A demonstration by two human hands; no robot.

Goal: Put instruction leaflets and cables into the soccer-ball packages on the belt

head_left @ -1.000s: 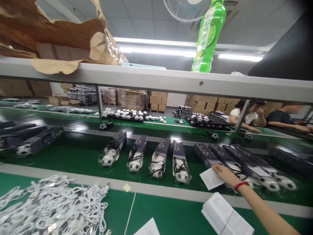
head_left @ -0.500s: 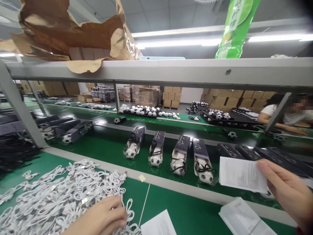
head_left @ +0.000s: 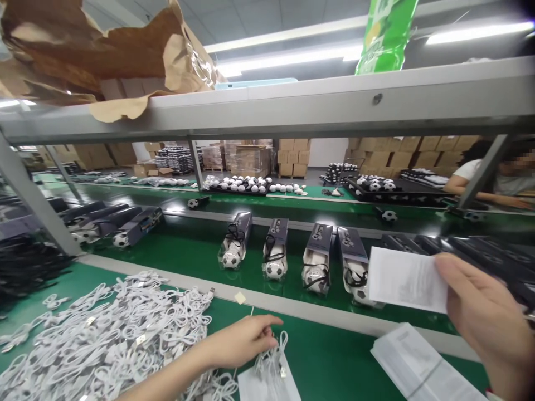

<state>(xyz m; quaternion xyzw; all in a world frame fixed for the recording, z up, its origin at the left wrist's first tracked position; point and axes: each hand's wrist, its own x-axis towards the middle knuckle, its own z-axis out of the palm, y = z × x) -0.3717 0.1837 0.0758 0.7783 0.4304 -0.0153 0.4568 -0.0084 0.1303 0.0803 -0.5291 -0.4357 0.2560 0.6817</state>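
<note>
My left hand is closed on a bundled white cable, over a white paper near the bottom centre. To its left spreads a large heap of white cables. Raised at the right, my right hand pinches a folded white leaflet by its right edge. Below the leaflet lies a stack of similar leaflets on the green surface. Beyond my hands, open boxes with football-patterned items and black cords stand in a row on the green belt.
A grey shelf beam crosses above the belt, with a torn brown bag and a green package on top. Black cords are piled at the left. A person sits at the far right.
My left hand has moved right from the cable heap, and a white cable now hangs from it over the paper. The boxes on the belt have shifted slightly right; my right hand still holds the leaflet.
</note>
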